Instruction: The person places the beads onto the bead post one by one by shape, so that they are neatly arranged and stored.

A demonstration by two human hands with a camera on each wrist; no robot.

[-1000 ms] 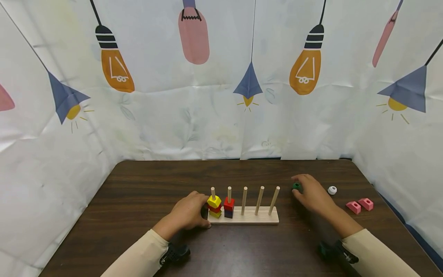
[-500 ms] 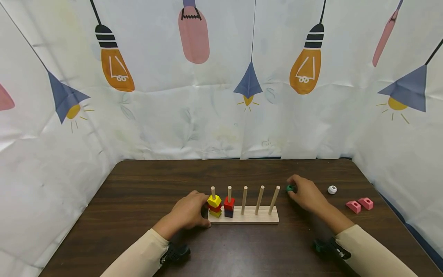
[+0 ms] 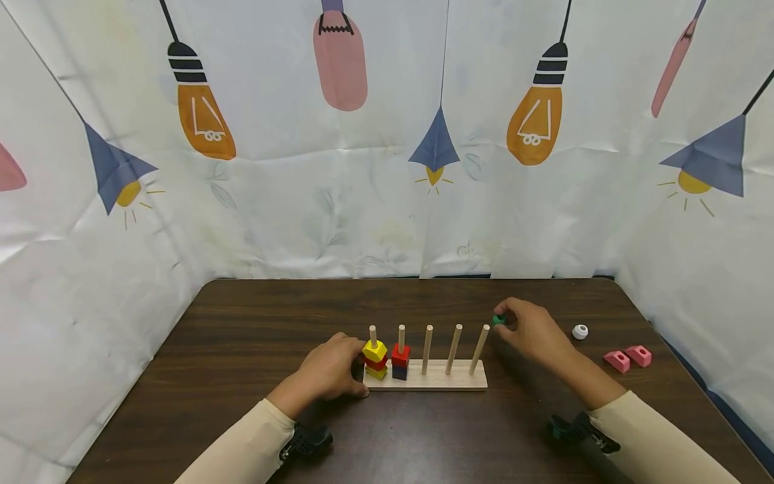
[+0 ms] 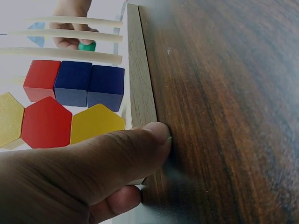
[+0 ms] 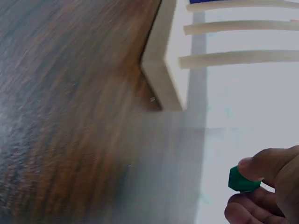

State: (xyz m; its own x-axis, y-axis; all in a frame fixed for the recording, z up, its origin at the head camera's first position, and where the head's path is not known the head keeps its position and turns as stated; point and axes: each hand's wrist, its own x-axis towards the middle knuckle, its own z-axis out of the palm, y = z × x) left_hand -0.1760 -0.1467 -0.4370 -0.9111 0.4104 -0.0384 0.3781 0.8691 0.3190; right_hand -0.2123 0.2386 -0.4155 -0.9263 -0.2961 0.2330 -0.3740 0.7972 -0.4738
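My left hand (image 3: 329,368) grips the left end of a wooden peg board (image 3: 444,383), thumb along its front edge. On the leftmost peg sit yellow and red hexagonal blocks (image 4: 46,122). The second peg carries a red cube (image 4: 42,79) above two dark blue cubes (image 4: 73,83). Three other pegs stand bare. Beyond the board's right end, my right hand (image 3: 535,329) pinches a small green faceted bead (image 5: 243,180) between thumb and fingers. It is raised to about the height of the peg tops in the head view.
Right of the right hand, a white bead (image 3: 580,332) lies on the dark wooden table (image 3: 242,363). Two pink wedge-shaped blocks with holes, one nearer (image 3: 617,361) and one farther (image 3: 639,356), lie by the table's right edge. A printed white curtain (image 3: 387,215) encloses the back and sides.
My right hand has picked the green bead up off the table and carried it left and upward, closer to the rightmost peg. My left hand stays on the board.
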